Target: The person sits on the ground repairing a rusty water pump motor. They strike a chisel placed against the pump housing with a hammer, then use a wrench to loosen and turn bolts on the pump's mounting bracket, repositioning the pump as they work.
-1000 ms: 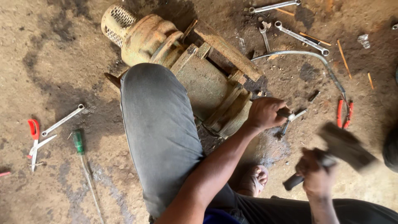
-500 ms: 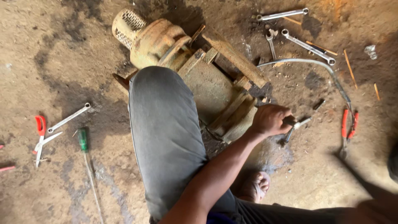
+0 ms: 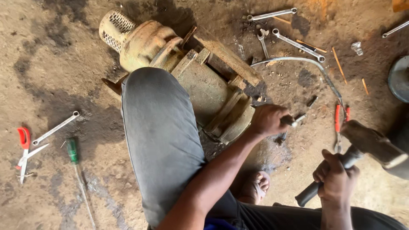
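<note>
Left hand [image 3: 266, 120] clamps a chisel [image 3: 294, 121] against the pump housing [image 3: 204, 85]; right hand [image 3: 336, 181] grips a raised hammer [image 3: 362, 147] to strike

No packages, labels, signs or screens anywhere in view. Closest to one: a small crumpled scrap of clear wrapper [image 3: 357, 47], lying on the dirt floor [image 3: 55, 76] at upper right, pale and glinting, shapeless, with no print to be made out.
</note>
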A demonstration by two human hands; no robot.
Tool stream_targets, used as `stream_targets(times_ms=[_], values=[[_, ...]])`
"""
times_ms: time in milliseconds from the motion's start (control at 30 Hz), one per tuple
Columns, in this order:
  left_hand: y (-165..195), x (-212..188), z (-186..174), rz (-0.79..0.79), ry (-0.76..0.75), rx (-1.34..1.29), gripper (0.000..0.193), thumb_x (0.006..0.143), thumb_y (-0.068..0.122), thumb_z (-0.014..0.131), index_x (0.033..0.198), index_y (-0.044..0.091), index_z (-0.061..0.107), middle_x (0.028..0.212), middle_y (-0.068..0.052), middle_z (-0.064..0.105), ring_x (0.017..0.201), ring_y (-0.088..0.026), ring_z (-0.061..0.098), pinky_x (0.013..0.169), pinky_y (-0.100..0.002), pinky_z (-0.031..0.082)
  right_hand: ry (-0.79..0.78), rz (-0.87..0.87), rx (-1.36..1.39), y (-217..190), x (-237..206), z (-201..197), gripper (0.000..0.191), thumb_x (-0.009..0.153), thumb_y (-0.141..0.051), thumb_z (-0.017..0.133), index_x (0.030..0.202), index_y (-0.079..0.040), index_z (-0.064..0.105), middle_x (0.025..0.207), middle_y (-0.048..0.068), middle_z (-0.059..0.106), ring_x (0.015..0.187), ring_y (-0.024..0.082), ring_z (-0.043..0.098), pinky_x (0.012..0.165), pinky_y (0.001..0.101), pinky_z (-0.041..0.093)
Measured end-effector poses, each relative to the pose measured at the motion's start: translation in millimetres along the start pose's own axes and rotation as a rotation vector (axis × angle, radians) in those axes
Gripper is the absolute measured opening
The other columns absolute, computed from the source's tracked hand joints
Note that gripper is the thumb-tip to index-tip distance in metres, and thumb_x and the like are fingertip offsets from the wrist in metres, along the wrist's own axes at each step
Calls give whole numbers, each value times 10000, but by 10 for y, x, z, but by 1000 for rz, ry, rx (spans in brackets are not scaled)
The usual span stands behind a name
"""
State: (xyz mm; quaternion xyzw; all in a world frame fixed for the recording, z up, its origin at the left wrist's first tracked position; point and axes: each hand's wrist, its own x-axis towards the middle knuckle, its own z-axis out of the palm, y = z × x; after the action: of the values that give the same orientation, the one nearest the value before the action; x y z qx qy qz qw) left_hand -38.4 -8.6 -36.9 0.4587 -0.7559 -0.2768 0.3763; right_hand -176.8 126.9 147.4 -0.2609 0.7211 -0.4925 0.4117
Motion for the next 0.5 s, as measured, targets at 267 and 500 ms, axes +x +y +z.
stream_targets(times_ms=[267, 500], values=[[-86, 10, -24, 122, 154, -32, 181, 875, 240, 694, 717, 195, 618, 567, 35, 557, 479, -60, 486, 498, -278, 450, -97, -234, 271, 18, 17, -91, 411, 996, 16, 531, 653, -156, 383, 501, -28, 386, 396, 99, 368, 386, 276, 314], [-98, 19, -36, 153, 235, -9, 262, 908, 253, 690, 682, 193, 571, 525, 30, 516, 426, -73, 438, 409, -283, 394, -413, -767, -721, 502, 54, 165, 181, 962, 30, 582, 813, -58, 635, 663, -3, 576, 476, 82, 529, 380, 242, 420]])
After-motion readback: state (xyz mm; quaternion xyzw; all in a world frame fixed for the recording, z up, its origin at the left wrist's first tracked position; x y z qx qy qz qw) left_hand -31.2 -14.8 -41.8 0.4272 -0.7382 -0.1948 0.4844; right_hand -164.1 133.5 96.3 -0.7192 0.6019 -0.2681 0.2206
